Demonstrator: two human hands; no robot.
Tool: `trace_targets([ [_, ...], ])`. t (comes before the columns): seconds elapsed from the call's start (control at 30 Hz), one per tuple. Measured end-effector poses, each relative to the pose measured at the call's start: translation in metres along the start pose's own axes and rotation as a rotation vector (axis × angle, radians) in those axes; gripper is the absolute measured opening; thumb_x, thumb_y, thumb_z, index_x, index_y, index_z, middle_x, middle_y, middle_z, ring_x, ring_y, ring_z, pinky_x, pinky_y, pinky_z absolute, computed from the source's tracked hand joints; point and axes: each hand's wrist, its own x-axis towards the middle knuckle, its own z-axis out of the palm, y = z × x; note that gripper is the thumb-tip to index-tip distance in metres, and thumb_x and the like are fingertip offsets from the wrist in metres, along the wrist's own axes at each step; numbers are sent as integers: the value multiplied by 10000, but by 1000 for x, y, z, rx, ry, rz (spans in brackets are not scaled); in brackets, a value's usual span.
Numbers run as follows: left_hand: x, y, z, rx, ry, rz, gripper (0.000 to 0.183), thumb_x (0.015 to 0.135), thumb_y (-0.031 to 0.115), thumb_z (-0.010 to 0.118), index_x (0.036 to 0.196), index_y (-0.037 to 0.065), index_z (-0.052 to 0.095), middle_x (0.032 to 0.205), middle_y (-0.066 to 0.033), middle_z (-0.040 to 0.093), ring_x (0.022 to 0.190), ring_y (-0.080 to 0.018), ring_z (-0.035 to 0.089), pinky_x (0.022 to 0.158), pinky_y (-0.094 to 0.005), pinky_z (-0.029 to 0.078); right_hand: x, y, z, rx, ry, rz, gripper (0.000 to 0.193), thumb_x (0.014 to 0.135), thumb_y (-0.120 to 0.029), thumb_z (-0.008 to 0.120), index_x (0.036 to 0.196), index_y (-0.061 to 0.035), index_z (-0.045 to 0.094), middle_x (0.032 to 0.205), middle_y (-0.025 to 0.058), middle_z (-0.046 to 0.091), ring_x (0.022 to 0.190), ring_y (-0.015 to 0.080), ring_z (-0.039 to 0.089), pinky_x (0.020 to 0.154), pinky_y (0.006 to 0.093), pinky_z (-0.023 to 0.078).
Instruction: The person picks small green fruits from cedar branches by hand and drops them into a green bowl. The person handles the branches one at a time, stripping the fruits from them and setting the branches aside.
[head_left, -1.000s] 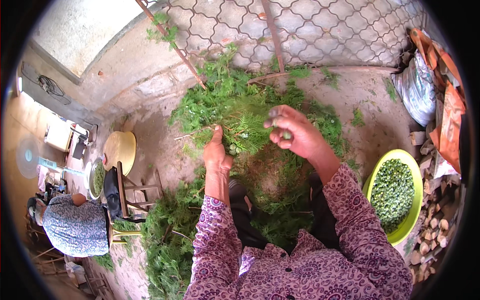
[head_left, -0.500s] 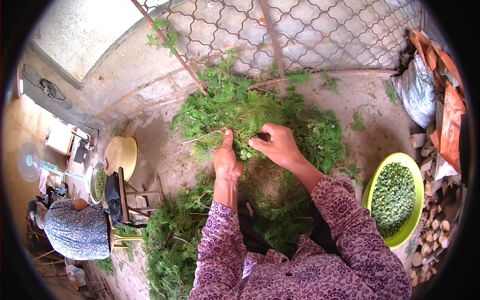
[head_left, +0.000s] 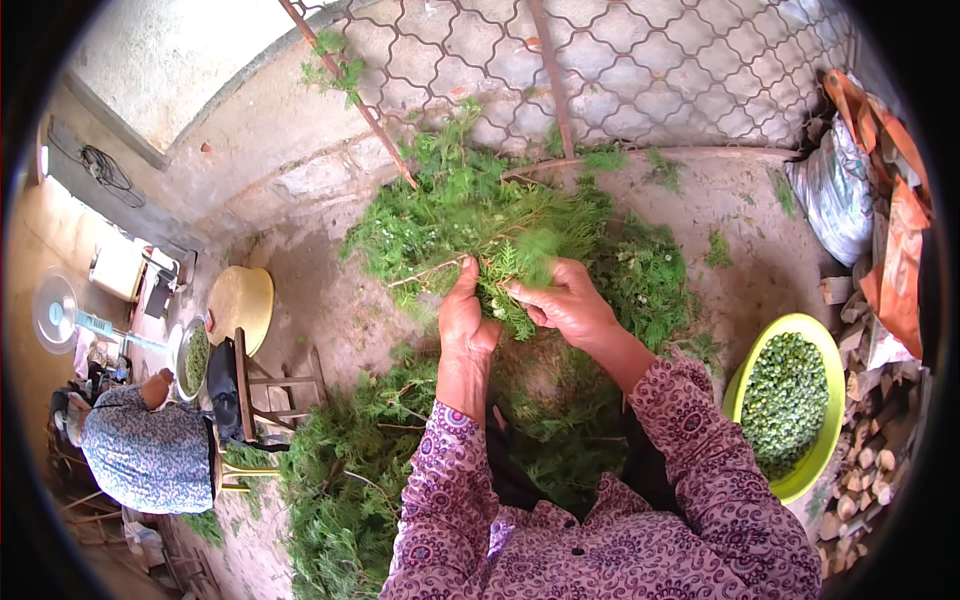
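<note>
My left hand [head_left: 466, 318] is closed round a cut evergreen branch [head_left: 432, 271], its bare brown stem poking out past the thumb. Close by on the right, my right hand [head_left: 572, 306] pinches a green sprig [head_left: 512, 318] of the same branch, with the thumb and curled fingers pressed together. A few pale green, berry-like cones show faintly among the leaves between the hands. Foliage above the right fingers is smeared by motion. Beneath and beyond both hands spreads a heap of leafy cuttings [head_left: 640, 270], dotted with small pale cones.
At the right stands a yellow-green basin [head_left: 735, 385] full of green cones, beside stacked firewood [head_left: 880, 460] and a white sack [head_left: 832, 195]. More cuttings [head_left: 340, 500] lie lower left. A wooden chair [head_left: 282, 383], a tan round tub [head_left: 262, 310] and a seated person [head_left: 150, 450] are at the left.
The branch has turned in my left hand, and both hands have shifted slightly right. My right fingers have curled in further, and the cones between the hands are now mostly covered by leaves.
</note>
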Motion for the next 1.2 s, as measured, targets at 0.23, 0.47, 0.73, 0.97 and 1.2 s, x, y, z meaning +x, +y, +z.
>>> trace_targets([
  [0.23,-2,-3,3,-57,-22,-67,291,886,231,485,1077,13,516,1018,-106,586,907,-228,558,818,-358,446,-7,-6,1,127,1,63,111,777,-114,630,762,-34,554,555,-26,451,437,42,394,379,201,277],
  [0.47,-2,26,-7,-23,166,43,394,880,307,489,1172,44,469,1190,-113,491,1006,-248,512,915,-428,385,-26,-18,-15,242,-313,231,83,796,-100,528,789,-17,536,542,15,469,395,59,388,357,196,265],
  [0.73,5,19,-19,-40,230,142,400,894,292,467,1185,18,453,1210,-98,479,1050,-247,484,927,-422,370,-23,-23,-3,325,-331,260,153,843,-182,507,895,-39,485,800,51,524,546,88,468,422,178,309],
  [0.97,2,3,2,-28,129,124,392,911,307,424,1174,18,454,1165,-99,507,1019,-253,500,912,-393,382,-8,3,-11,238,-84,284,156,838,-192,570,840,-49,506,751,53,528,526,80,444,393,188,277],
  [1.2,-3,-1,7,-3,104,113,389,911,320,423,1150,15,467,1098,-94,542,947,-238,529,835,-377,423,2,10,-5,216,86,401,211,817,-234,607,799,-49,507,696,52,520,499,88,439,378,198,281],
])
